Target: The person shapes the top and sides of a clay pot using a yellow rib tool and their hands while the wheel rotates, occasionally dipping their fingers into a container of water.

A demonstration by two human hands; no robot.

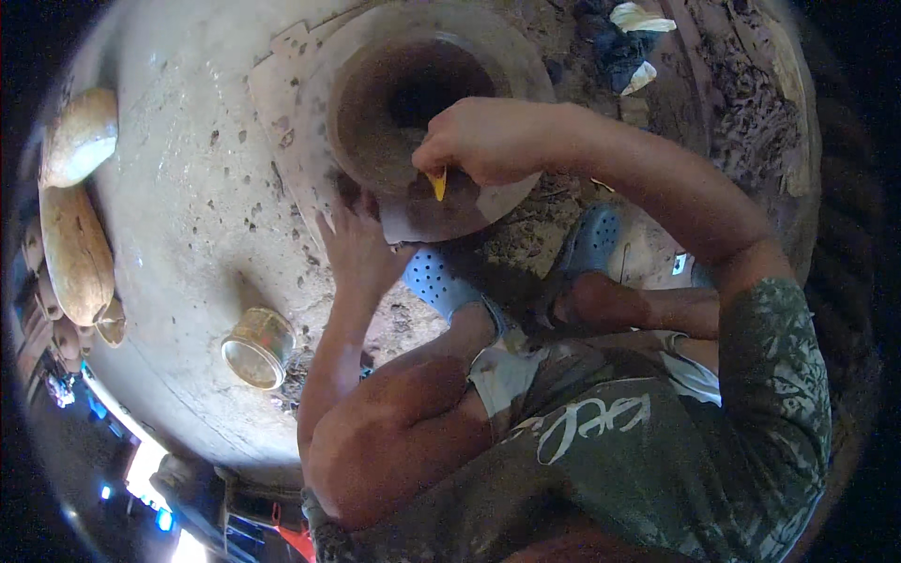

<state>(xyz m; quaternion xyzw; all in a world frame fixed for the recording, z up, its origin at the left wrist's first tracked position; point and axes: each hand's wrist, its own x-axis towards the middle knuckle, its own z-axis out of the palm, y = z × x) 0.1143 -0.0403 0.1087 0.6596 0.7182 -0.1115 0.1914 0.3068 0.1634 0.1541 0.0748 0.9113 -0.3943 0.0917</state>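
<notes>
In front of me stands a large, round clay-coloured vessel (pixel 352 89) with a wide mouth and a dark hollow inside. Over its near rim, my right hand (pixel 483 141) is closed on a small yellow scraper-like piece (pixel 438 186), whose pointed end sticks out below the fingers. My left hand (pixel 361 249) rests against the near left outer side of the vessel. Its fingers are spread and appear to hold nothing, though some fingertips are in shadow. The inside bottom of the vessel is too dark to make out.
A small bucket (pixel 258 349) stands on the floor to my left. Long tan gourd-like objects (pixel 77 253) lie at the far left. My feet in blue clogs (pixel 441 281) flank the near side. Dark lumpy material (pixel 751 122) and pale scraps (pixel 642 18) lie at the right.
</notes>
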